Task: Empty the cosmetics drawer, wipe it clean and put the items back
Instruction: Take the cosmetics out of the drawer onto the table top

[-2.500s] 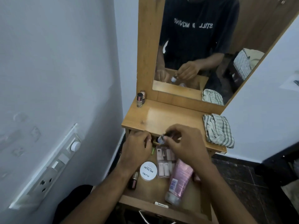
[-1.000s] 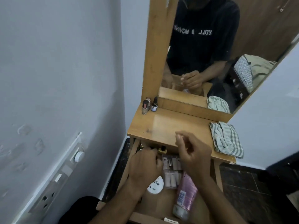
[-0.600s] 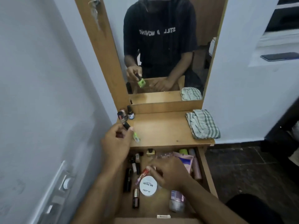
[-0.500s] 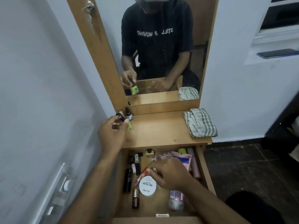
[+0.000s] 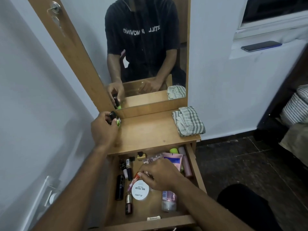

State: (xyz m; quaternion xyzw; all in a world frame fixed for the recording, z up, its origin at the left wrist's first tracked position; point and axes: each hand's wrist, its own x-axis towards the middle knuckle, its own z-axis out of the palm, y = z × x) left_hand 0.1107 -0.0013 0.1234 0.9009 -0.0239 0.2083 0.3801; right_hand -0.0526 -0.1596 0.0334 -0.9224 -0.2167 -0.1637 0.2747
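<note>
The wooden drawer (image 5: 194,165) stands pulled out below the dressing-table top (image 5: 150,130), with several cosmetics inside. My left hand (image 5: 104,129) holds a green nail-polish bottle (image 5: 118,122) with a black cap at the back left corner of the top. My right hand (image 5: 160,174) is inside the drawer and pinches a small red-tipped tube (image 5: 135,177) just above a round white nail-polish-remover tub (image 5: 140,190). A pink tube (image 5: 173,160), a black lipstick (image 5: 119,187) and small bottles (image 5: 128,204) lie in the drawer.
A folded checked cloth (image 5: 188,121) lies on the right of the table top. The mirror (image 5: 146,52) rises behind it. A wall with a switch plate (image 5: 50,192) is close on the left. A phone (image 5: 260,46) lies on the window ledge, and dark floor tiles (image 5: 233,164) spread to the right.
My left hand has carried the green bottle from the drawer up to the back left corner of the table top. My right hand has dropped into the drawer onto the red-tipped tube.
</note>
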